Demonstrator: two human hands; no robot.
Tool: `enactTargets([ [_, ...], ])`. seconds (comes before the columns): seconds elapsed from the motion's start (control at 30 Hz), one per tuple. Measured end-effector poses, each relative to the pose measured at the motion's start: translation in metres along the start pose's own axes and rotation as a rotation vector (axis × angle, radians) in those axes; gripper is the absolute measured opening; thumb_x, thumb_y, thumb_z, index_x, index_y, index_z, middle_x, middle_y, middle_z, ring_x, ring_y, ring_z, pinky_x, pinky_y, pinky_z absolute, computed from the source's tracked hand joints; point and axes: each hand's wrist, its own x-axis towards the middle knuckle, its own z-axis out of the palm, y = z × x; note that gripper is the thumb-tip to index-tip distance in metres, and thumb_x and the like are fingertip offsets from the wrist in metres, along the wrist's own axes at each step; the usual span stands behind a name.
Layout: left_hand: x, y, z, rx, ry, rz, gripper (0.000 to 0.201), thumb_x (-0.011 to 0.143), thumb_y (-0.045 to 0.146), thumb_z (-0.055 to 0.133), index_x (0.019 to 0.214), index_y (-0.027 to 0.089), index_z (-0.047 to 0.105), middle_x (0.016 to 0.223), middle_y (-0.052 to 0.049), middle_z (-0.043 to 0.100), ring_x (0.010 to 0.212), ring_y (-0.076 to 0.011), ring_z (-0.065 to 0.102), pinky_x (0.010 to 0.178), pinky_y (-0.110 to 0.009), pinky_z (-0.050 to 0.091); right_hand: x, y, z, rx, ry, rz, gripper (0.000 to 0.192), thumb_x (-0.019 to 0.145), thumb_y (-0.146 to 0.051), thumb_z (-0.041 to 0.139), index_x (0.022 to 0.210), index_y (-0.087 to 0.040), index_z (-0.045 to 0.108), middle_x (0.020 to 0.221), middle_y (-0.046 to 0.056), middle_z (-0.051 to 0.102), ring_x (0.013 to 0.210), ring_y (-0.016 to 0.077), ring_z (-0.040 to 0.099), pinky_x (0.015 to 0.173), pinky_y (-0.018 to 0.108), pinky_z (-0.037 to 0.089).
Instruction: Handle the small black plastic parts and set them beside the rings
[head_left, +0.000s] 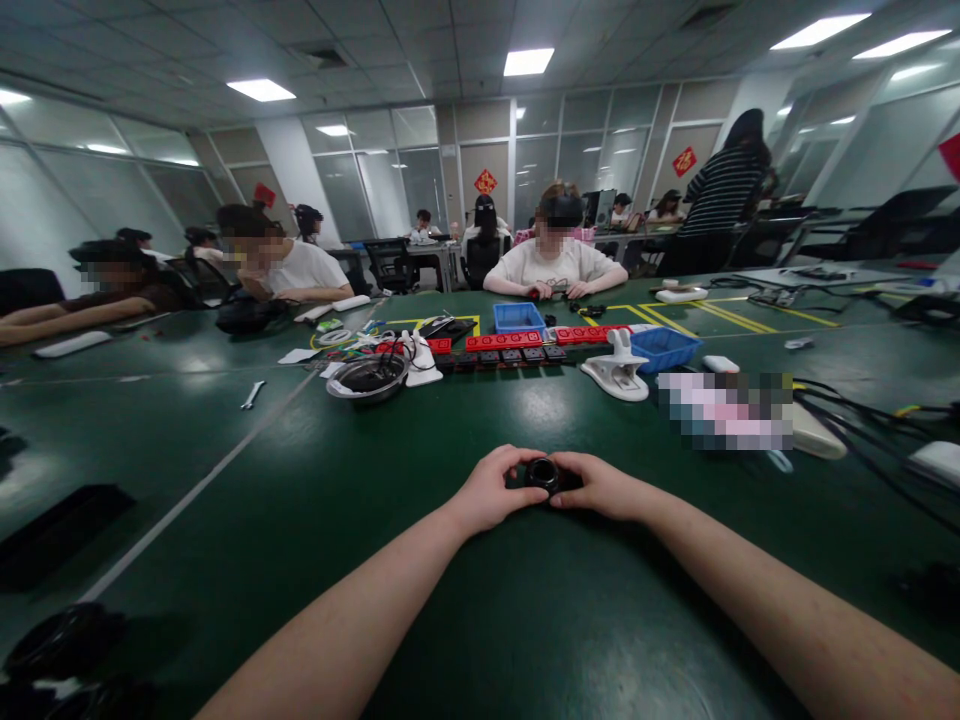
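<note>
A small black round part (541,473) with a ring-shaped top rests on the dark green table (525,610) straight ahead. My left hand (491,490) curls around its left side and my right hand (600,487) grips its right side, fingers closed on it. Both forearms reach forward over the table. The underside of the part is hidden by my fingers.
A metal bowl (367,378), red and black strips (514,342), two blue bins (519,317) (664,348) and a white tool (619,372) lie farther back. Black cables (862,420) run at right. Black parts (60,520) sit at left. Several people sit across the table.
</note>
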Motion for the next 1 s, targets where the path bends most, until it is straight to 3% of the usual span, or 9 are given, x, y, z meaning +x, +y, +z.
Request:
enactTargets([
  [0.17, -0.001, 0.004, 0.006, 0.045, 0.069, -0.042, 0.038, 0.062, 0.028, 0.063, 0.098, 0.021, 0.054, 0.083, -0.001, 0.049, 0.07, -0.0127, 0.045, 0.063, -0.024, 0.038, 0.0, 0.001, 0.003, -0.042, 0.074, 0.052, 0.029, 0.059, -0.028, 0.063, 0.08, -0.015, 0.05, 0.071, -0.002, 0.051, 0.065, 0.012, 0.047, 0.056, 0.022, 0.037],
  [0.33, -0.002, 0.004, 0.019, 0.112, 0.234, -0.122, 0.037, 0.061, 0.03, 0.063, 0.095, 0.019, 0.053, 0.085, -0.002, 0.05, 0.071, -0.0138, 0.045, 0.062, -0.025, 0.038, 0.005, -0.001, 0.02, -0.237, 0.348, 0.155, 0.033, 0.052, -0.035, 0.066, 0.064, -0.018, 0.041, 0.06, -0.004, 0.046, 0.055, 0.0103, 0.042, 0.047, 0.02, 0.03],
  [0.47, -0.001, 0.004, 0.019, 0.109, 0.274, -0.121, 0.034, 0.063, 0.029, 0.061, 0.094, 0.018, 0.053, 0.086, -0.002, 0.05, 0.073, -0.0143, 0.045, 0.064, -0.026, 0.038, 0.007, -0.003, 0.031, -0.354, 0.452, 0.16, 0.029, 0.058, -0.038, 0.061, 0.071, -0.017, 0.045, 0.066, 0.0, 0.052, 0.059, 0.013, 0.046, 0.051, 0.023, 0.033],
  [0.53, 0.0, 0.003, 0.015, 0.085, 0.19, -0.093, 0.035, 0.063, 0.028, 0.061, 0.095, 0.019, 0.053, 0.085, -0.002, 0.049, 0.072, -0.0136, 0.045, 0.064, -0.025, 0.038, 0.006, -0.002, 0.029, -0.324, 0.404, 0.085, 0.037, 0.057, -0.039, 0.062, 0.084, -0.017, 0.049, 0.078, 0.003, 0.055, 0.069, 0.016, 0.05, 0.059, 0.026, 0.037],
  [0.63, -0.001, 0.003, 0.008, 0.047, 0.036, -0.023, 0.038, 0.063, 0.028, 0.062, 0.099, 0.02, 0.054, 0.081, -0.001, 0.048, 0.069, -0.0126, 0.044, 0.063, -0.024, 0.038, 0.002, -0.003, 0.016, -0.25, 0.232, -0.042, 0.05, 0.055, -0.038, 0.065, 0.098, -0.018, 0.05, 0.091, 0.004, 0.055, 0.082, 0.0194, 0.05, 0.071, 0.03, 0.037],
  [0.8, -0.002, 0.002, 0.002, 0.017, -0.063, 0.013, 0.04, 0.065, 0.032, 0.06, 0.102, 0.021, 0.053, 0.081, -0.001, 0.049, 0.069, -0.0123, 0.044, 0.062, -0.024, 0.037, -0.005, -0.01, -0.005, -0.123, -0.058, -0.069, 0.04, 0.061, -0.029, 0.063, 0.099, -0.017, 0.054, 0.096, 0.003, 0.054, 0.088, 0.019, 0.049, 0.077, 0.03, 0.037],
  [1.0, -0.003, 0.006, 0.001, 0.011, -0.049, 0.053, 0.038, 0.066, 0.031, 0.059, 0.101, 0.021, 0.053, 0.087, -0.002, 0.05, 0.076, -0.0142, 0.047, 0.066, -0.025, 0.038, -0.004, -0.013, -0.006, -0.09, -0.081, -0.07, 0.034, 0.063, -0.024, 0.061, 0.096, -0.016, 0.056, 0.095, 0.002, 0.054, 0.088, 0.0179, 0.048, 0.077, 0.029, 0.036],
])
